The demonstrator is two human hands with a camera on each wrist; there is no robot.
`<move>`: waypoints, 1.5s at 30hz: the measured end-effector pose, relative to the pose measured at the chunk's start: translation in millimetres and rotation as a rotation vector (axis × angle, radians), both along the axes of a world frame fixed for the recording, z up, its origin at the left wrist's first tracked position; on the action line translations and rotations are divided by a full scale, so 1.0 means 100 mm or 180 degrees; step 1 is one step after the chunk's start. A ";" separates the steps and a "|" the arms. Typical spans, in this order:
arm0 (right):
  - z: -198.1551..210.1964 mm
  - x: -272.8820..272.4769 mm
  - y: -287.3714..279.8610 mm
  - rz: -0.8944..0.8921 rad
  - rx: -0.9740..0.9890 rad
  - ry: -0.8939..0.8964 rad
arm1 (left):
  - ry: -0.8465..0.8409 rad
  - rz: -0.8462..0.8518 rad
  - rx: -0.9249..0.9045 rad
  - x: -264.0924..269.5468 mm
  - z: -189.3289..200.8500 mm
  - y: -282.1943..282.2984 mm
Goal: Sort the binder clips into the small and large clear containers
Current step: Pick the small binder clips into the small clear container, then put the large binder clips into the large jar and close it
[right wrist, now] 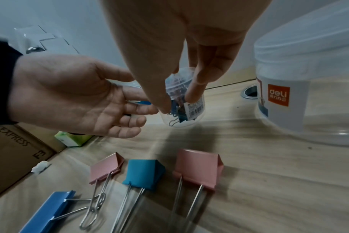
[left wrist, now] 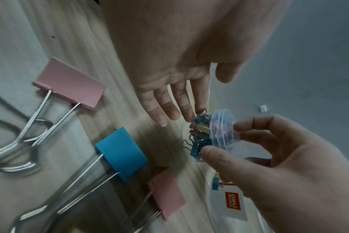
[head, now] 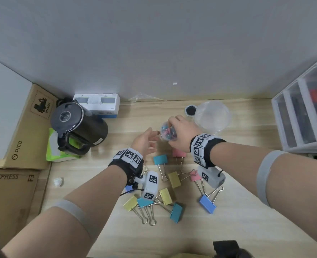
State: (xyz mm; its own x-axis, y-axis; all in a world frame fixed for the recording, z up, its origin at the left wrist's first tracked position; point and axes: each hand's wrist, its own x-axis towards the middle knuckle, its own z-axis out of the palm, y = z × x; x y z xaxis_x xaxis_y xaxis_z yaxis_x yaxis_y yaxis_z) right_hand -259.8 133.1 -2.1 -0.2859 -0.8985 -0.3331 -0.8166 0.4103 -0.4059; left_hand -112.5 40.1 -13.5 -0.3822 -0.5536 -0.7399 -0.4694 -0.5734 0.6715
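My right hand [head: 172,127] grips the small clear container [head: 168,132] from above with thumb and fingers; it is packed with small coloured binder clips and its lid looks on. The right wrist view shows the same pinch on the small container [right wrist: 183,97]. My left hand [head: 155,138] is open, palm turned up, with straight fingers [left wrist: 169,110] reaching to the side of the small container [left wrist: 219,130]. The large clear container [head: 212,116] stands just behind the right hand. Several large binder clips lie on the desk in front, among them a teal clip [head: 160,159] and a blue clip [head: 207,203].
A black kettle [head: 79,125] and a tissue box [head: 96,106] stand at the back left, with a green pack [head: 61,153] and cardboard boxes [head: 23,127] further left. A white drawer unit [head: 302,112] fills the right. A cable hole [head: 190,110] sits beside the large container.
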 end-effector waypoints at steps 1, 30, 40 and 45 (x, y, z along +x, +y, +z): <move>-0.03 -0.03 -0.04 0.0001 0.0032 0.0023 | 0.0035 0.0010 0.0114 -0.04 -0.01 -0.04; 0.05 -0.55 0.13 -0.0964 -0.0367 0.1176 | -0.0163 0.0056 0.0496 -0.13 0.05 0.03; -0.16 -0.51 0.70 -0.1187 0.0496 0.1142 | -0.0356 -0.0181 0.0520 0.11 0.17 0.39; -0.14 -0.37 0.87 -0.1346 0.0654 0.0769 | -0.0365 -0.0174 0.0531 0.16 0.20 0.56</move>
State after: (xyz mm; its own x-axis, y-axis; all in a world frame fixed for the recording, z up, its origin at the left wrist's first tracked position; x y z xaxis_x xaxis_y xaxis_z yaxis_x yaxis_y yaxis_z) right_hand -296.8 220.2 -15.8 -0.6997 -0.6111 -0.3699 -0.6228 0.7756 -0.1032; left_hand -96.9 96.1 6.2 -0.3164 -0.4004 -0.8600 -0.5708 -0.6437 0.5097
